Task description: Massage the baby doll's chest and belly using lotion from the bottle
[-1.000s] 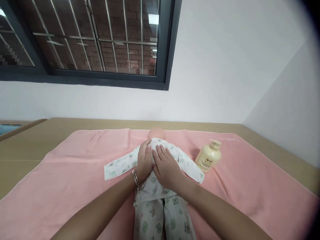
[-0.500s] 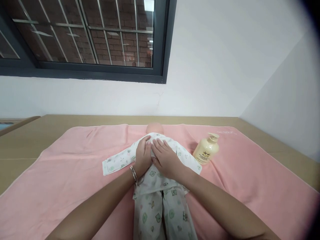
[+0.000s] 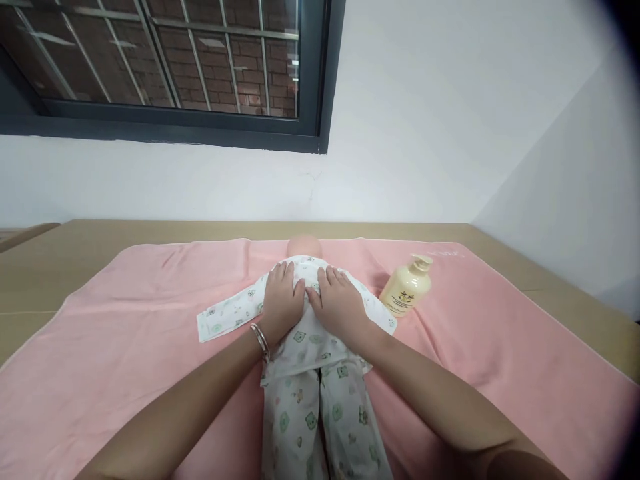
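Note:
A baby doll [image 3: 304, 247] lies on a pink blanket [image 3: 125, 373], its bald head at the far end. It is dressed in a white long-sleeved top [image 3: 313, 337] and matching trousers [image 3: 295, 420], printed with small green and brown animals. My left hand [image 3: 283, 303] lies flat on the left of the doll's chest, a silver bangle on the wrist. On the right of the chest my right hand [image 3: 340, 303] rests palm down. Both hands have the fingers stretched out, the thumbs almost meeting in the middle. Neither hand holds anything.
A cream pump bottle [image 3: 407, 287] leans on the blanket just beyond the doll's right-hand sleeve. The blanket covers a wooden tabletop [image 3: 30, 283]. Behind it rises a white wall [image 3: 400, 133] with a dark-framed, barred window [image 3: 200, 60] at upper left.
My hands have come apart from the middle of the chest, where they were nearly together and angled, and now lie flat on either side. The view has shifted slightly.

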### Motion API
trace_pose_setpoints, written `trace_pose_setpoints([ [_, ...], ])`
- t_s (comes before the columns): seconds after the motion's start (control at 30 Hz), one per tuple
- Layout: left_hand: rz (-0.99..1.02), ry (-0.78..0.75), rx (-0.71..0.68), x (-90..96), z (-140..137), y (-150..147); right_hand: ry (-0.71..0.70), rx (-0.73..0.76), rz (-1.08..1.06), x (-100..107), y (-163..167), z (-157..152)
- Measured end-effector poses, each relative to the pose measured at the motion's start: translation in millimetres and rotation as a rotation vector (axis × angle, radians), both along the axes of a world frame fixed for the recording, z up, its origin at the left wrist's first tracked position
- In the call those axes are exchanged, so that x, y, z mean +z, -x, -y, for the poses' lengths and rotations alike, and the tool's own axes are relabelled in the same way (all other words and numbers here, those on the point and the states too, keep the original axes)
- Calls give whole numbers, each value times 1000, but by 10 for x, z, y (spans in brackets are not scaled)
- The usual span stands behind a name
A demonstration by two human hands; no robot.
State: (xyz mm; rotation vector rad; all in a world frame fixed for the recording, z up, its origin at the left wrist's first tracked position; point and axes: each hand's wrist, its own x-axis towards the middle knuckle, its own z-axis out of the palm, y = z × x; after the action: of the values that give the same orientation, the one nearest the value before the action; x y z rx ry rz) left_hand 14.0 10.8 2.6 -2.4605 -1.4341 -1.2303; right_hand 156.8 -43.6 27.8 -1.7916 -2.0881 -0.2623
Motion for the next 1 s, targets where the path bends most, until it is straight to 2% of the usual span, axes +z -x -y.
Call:
trace_pose_setpoints([
  [0.13, -106, -51, -60, -2, 12, 15, -6, 85, -27, -6, -30, -61],
  [0.33, -21, -85, -17, 48, 96, -22, 62, 156, -97, -5, -263, -347],
  [0.43, -28, -132, 17, 108, 175, -31, 20, 140, -46, 27, -206, -231],
  [0.57, -44, -61, 51, 182, 205, -26, -67, 116, -13, 63, -55, 1],
  [0.73, -52, -12, 11, 160, 118, -27, -31, 36, -104, 25, -82, -120],
  [0.87, -38, -21, -38, 103, 72, -27, -7, 167, -75, -31, -202, -331],
  [1.0, -18, -100, -75, 95, 112, -20, -37, 250, -26, -13, -207, -293],
])
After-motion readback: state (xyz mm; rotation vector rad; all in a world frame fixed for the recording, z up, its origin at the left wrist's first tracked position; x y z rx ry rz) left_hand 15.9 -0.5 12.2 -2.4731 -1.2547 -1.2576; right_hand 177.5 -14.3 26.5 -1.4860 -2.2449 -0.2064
